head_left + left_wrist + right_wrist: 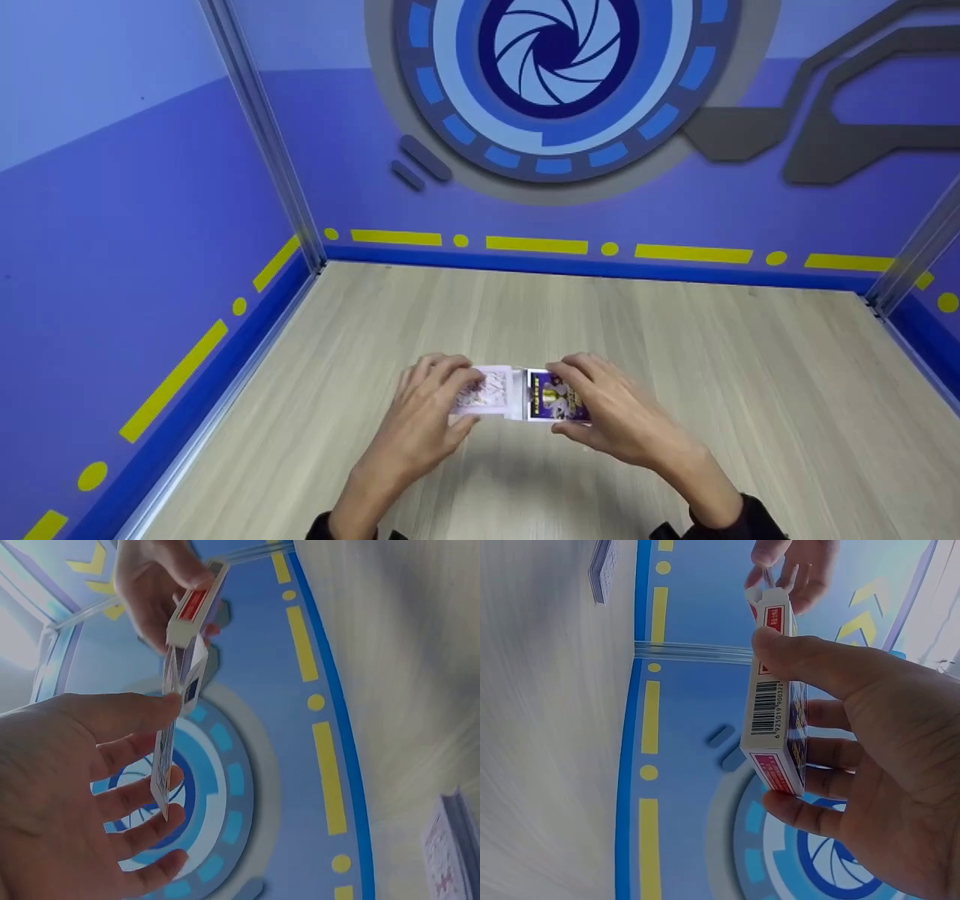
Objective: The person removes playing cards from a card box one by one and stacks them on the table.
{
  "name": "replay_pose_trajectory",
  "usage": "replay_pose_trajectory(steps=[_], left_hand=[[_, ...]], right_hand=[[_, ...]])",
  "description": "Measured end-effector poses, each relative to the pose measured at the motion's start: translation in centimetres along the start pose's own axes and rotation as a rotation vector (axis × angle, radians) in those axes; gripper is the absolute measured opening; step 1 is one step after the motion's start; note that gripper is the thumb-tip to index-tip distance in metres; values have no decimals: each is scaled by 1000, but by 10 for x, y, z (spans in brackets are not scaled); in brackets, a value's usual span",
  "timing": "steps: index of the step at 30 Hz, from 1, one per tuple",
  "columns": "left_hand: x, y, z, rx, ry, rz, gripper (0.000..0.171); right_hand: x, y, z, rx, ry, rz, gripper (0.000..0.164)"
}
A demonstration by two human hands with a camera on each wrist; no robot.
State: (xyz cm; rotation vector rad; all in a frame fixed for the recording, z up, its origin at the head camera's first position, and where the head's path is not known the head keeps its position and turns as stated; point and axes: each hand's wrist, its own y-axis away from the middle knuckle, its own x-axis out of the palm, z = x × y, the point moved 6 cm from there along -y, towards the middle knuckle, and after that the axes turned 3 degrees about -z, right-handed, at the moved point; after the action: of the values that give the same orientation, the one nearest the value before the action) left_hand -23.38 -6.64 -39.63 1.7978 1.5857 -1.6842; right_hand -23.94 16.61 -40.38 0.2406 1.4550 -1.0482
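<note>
My right hand (pixel 622 412) grips a playing-card box (pixel 555 397) with a purple printed face and a barcode on its narrow side (pixel 765 716). The box's end flap (pixel 519 394) is open towards the left. Between thumb and fingers, my left hand (pixel 424 405) pinches a thin playing card (pixel 491 390) with a pale pinkish pattern, its end close to the box's open end. Whether it is one card or a few together, I cannot tell. Both hands are held above the table.
A stack of playing cards (pixel 450 847) lies on the wooden table (pixel 750 420) in the left wrist view; part of that stack (pixel 604 570) shows in the right wrist view too. Blue printed panels (pixel 187 247) with metal corner posts (pixel 262 135) enclose the table.
</note>
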Motion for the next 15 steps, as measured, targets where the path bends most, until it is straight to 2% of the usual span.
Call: replay_pose_trajectory(steps=[4, 7, 12, 15], left_hand=[[-13, -1, 16, -8, -12, -75, 51], [-22, 1, 30, -49, -7, -86, 54], [-31, 6, 53, -158, 23, -23, 51], [-31, 8, 63, -247, 52, 36, 53]], right_hand=[[-5, 1, -4, 8, 18, -39, 72], [-7, 1, -7, 29, 29, -55, 73], [-10, 1, -12, 66, 42, -61, 72], [-12, 2, -15, 84, 41, -74, 72]])
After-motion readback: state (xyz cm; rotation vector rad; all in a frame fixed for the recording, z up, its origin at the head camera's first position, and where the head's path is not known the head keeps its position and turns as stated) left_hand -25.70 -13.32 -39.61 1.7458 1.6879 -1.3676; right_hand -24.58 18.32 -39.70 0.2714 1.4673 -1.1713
